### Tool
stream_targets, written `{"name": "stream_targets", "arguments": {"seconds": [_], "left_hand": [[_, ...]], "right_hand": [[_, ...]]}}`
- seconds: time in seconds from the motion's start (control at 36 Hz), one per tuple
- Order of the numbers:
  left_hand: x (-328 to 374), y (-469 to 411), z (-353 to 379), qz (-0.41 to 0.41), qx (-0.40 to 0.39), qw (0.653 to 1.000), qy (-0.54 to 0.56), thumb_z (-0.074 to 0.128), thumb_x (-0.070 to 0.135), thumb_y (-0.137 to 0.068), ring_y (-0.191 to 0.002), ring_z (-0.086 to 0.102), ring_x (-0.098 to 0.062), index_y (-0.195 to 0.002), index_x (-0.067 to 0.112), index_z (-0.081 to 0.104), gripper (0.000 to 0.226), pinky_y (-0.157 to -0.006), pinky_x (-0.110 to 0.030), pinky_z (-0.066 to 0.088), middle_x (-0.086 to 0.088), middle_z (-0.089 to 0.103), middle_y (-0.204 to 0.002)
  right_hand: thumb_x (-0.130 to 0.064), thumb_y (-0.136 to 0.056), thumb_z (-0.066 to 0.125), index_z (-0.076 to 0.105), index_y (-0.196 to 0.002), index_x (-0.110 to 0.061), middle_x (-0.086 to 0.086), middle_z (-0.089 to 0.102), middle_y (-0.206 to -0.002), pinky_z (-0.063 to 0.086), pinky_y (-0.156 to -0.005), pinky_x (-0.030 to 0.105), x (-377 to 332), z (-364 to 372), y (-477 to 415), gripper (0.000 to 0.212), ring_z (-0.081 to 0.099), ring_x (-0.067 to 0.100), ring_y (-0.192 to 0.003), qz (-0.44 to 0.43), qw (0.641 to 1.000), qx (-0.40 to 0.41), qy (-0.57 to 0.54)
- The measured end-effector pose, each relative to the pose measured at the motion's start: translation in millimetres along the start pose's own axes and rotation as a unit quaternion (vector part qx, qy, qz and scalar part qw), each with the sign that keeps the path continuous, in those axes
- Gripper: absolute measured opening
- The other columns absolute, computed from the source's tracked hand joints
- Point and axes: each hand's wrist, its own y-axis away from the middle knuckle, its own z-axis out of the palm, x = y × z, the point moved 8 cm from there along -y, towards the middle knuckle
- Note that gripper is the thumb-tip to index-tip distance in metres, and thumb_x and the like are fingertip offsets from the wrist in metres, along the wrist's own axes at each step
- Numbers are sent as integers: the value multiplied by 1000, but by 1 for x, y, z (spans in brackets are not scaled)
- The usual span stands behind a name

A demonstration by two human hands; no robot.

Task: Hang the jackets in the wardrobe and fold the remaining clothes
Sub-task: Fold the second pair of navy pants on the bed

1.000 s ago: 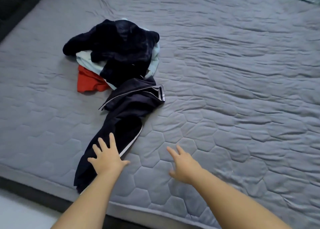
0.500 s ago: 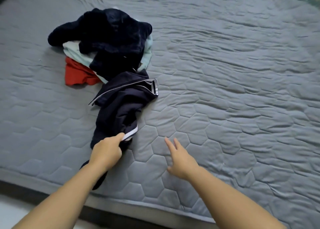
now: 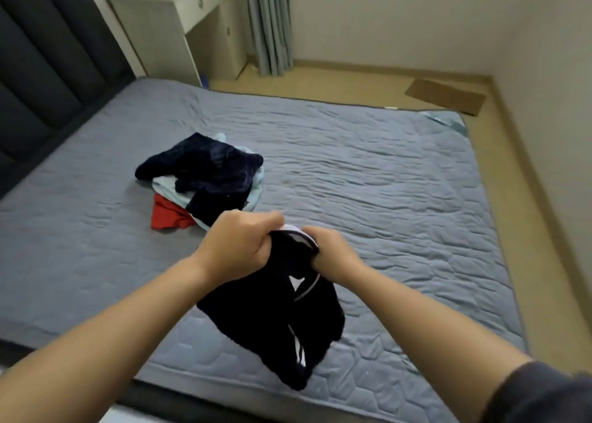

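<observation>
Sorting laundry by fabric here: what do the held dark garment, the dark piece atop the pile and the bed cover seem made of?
The held garment: thin, smooth, matte, probably synthetic sportswear knit; it hangs limp, with white piping. The top pile piece: plush, maybe fleece or velour; fuzzy, mottled sheen. The bed cover: matte quilted textile; stitched hexagons and puckers.

Both hands, left hand [image 3: 238,246] and right hand [image 3: 333,254], grip a dark navy white-piped garment [image 3: 275,320] above the near edge of the grey quilted mattress [image 3: 384,198]; a pile of dark, pale-blue and red clothes [image 3: 205,182] lies farther left.
</observation>
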Motion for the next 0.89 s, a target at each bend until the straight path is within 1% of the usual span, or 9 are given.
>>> {"name": "stream_targets", "arguments": {"seconds": [0.08, 0.17, 0.28, 0.42, 0.53, 0.61, 0.69, 0.75, 0.89], "left_hand": [[44, -26, -47, 14, 34, 998, -42, 32, 17, -70, -52, 60, -34, -76, 6, 66, 36, -48, -38, 49, -11, 63, -59], [89, -50, -87, 36, 73, 994, -70, 34, 13, -73, -50, 58, -31, -78, 7, 67, 35, -46, -34, 47, -9, 63, -59], [114, -80, -147, -41, 156, 985, -61, 37, 11, -69, -58, 57, -32, -80, 15, 64, 30, -54, -34, 46, -7, 62, -62], [126, -101, -188, -126, 138, 981, -46, 33, 18, -64, -69, 57, -31, -78, 29, 59, 32, -69, -41, 52, -4, 59, -66], [154, -113, -184, -140, 100, 985, -24, 39, 10, -70, -77, 60, -32, -82, 26, 62, 31, -72, -37, 50, -1, 57, -69], [174, -122, -183, -148, 113, 982, 27, 39, 7, -69, -81, 59, -28, -85, 25, 64, 35, -72, -30, 43, 0, 61, -75], [201, -134, -184, -148, 107, 979, 93, 40, 5, -71, -83, 59, -21, -77, 29, 60, 33, -73, -25, 38, 2, 67, -79], [216, -144, -189, -164, 94, 971, 146, 38, 7, -69, -84, 59, -18, -74, 27, 62, 32, -75, -27, 42, 5, 68, -80], [230, -168, -194, -246, 69, 927, 275, 35, -12, -79, -84, 57, -19, -82, 13, 64, 39, -64, -21, 46, -4, 63, -81]], "right_hand": [[1, -73, 52, 63, -100, -17, 8, 67, -102, 41, -66, 30, -2, -60, 41, 34, 60, 28, -99, 5, 998, 33, 44], [-1, -76, 49, 61, -99, -19, 8, 68, -103, 48, -70, 34, 9, -106, 80, 32, 61, 29, -99, 46, 995, 39, 75], [-6, -84, 50, 56, -87, -22, 12, 67, -104, 42, -63, 31, 55, -148, 138, 17, 62, 31, -96, 159, 976, -25, 144], [-1, -87, 45, 54, -72, -14, 19, 65, -91, 33, -61, 33, 80, -227, 188, 22, 61, 34, -92, 216, 971, 101, 17], [-1, -90, 43, 65, -102, -5, 18, 67, -103, 43, -75, 33, 53, -280, 193, 26, 61, 31, -94, 172, 970, 161, -66], [-17, -91, 54, 59, -115, -20, 5, 62, -117, 45, -94, 38, 21, -306, 198, 25, 58, 23, -108, 116, 982, 127, -82], [-36, -86, 67, 28, -145, -35, -1, 45, -128, 40, -99, 29, -12, -294, 209, 70, 48, 16, -117, 90, 993, -18, -70], [-36, -81, 73, 6, -151, -35, 1, 37, -137, 38, -102, 29, -35, -284, 215, 97, 43, 18, -126, 58, 994, -43, -80], [-11, -80, 73, 11, -152, -27, -3, 32, -149, 33, -112, 35, -102, -291, 218, 96, 36, 13, -136, -91, 979, 105, -147]]}}
